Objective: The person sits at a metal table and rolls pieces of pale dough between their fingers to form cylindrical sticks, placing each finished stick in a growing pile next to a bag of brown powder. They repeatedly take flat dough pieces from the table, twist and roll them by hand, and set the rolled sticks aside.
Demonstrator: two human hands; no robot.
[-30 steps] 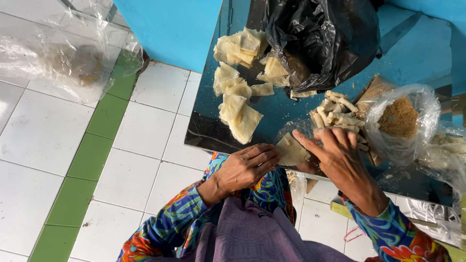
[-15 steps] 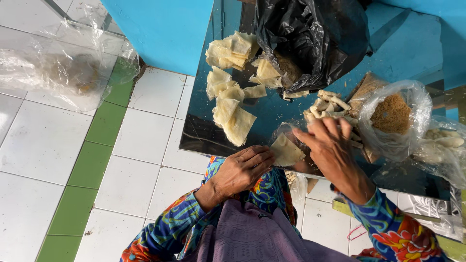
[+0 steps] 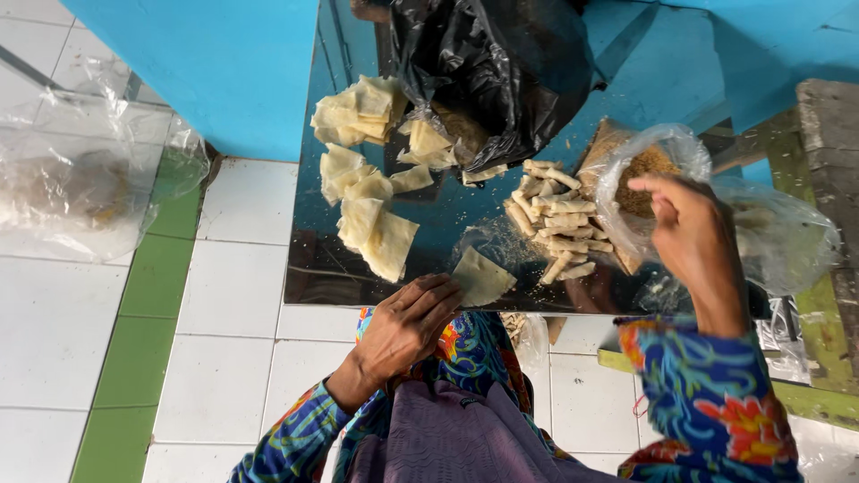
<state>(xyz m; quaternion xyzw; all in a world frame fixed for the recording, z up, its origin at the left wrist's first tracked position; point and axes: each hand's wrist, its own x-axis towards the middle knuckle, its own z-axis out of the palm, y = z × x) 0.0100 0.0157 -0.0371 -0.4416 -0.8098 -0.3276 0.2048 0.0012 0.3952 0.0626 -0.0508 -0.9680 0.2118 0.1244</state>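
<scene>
A pale square dough wrapper (image 3: 481, 275) lies at the near edge of a shiny dark work surface (image 3: 313, 259). My left hand (image 3: 407, 324) rests on that edge with fingertips touching the wrapper. My right hand (image 3: 689, 234) is raised at the mouth of a clear plastic bag (image 3: 626, 179) holding brown crumbly filling (image 3: 649, 165), fingers pinched together; whether they hold filling I cannot tell. A pile of rolled pastry sticks (image 3: 555, 228) lies between the two hands.
Loose wrappers (image 3: 367, 215) are stacked at the left of the surface, more beside a black plastic bag (image 3: 492, 72). A clear bag (image 3: 80, 188) lies on the white and green tiled floor at left. A blue wall stands behind, a worn wooden piece (image 3: 828, 179) at right.
My right hand has left the wrapper and moved right and up to the bag of filling. My left hand stays at the wrapper.
</scene>
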